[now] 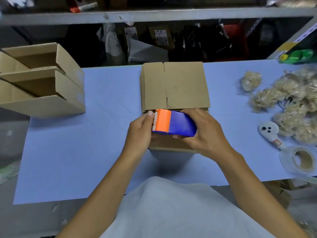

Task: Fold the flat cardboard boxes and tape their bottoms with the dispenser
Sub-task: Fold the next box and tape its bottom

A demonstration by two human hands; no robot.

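1. Head view: we grip the tape dispenser (174, 123) in the right hand (202, 133); the left hand (140, 129) pinches its orange cutter end.
2. Its long axis runs 9-to-3 over the folded box (171, 145); flat boxes (175, 86) lie at 12.

Two bare forearms reach in from below — no sleeves, watch or rings show on them. The left hand (139, 133) and right hand (203, 133) wear no gloves, their nails short and plain. A white shirt (164, 208) covers the body — smooth, unmarked cloth.
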